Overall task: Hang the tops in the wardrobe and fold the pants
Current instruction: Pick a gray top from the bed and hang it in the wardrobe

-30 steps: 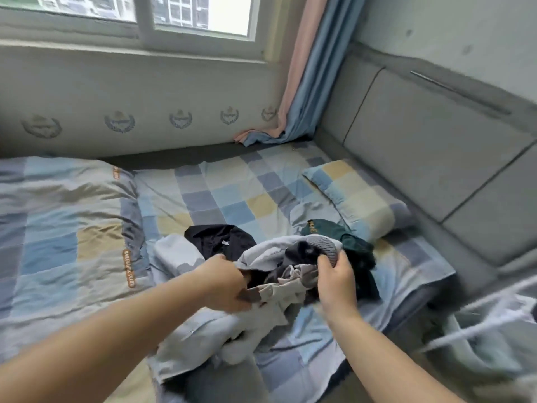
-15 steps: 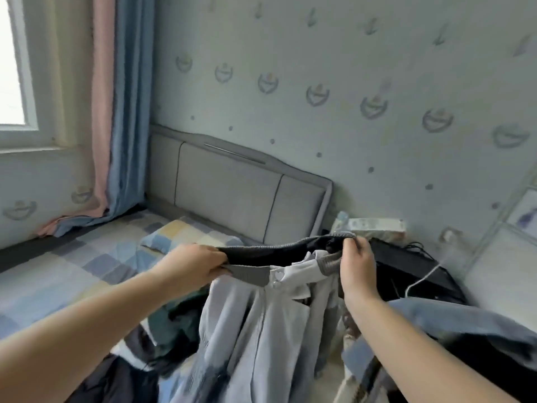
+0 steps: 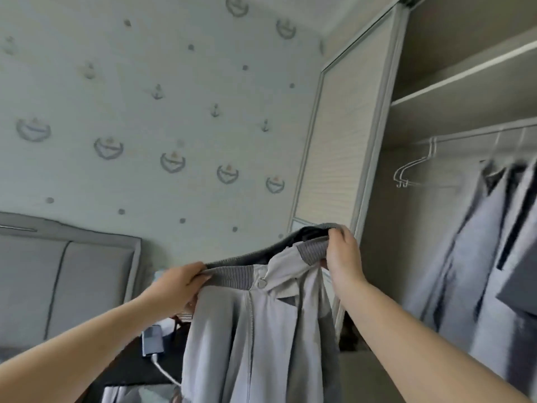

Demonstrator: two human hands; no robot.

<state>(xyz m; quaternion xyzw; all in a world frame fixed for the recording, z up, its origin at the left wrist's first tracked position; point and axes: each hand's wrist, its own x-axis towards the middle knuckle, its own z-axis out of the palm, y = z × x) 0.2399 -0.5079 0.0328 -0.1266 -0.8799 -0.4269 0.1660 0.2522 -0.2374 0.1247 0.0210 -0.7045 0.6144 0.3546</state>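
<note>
A light grey jacket with a darker ribbed collar, a snap button and a zip hangs in the air in front of me. My left hand grips the collar at its left end. My right hand pinches the collar at its right end, a little higher. The open wardrobe stands to the right, with a rail under a shelf. Empty white wire hangers hang on the rail's left part. Grey garments hang on the rail at the far right.
A grey padded headboard is at the lower left. A dark bedside surface below my left arm carries a phone on a white cable. The wardrobe's sliding door stands just behind the jacket. Patterned wallpaper covers the wall.
I lifted the jacket off the bed pile and turned right from the bed to the wardrobe. Both hands kept their hold on the collar and rose higher.
</note>
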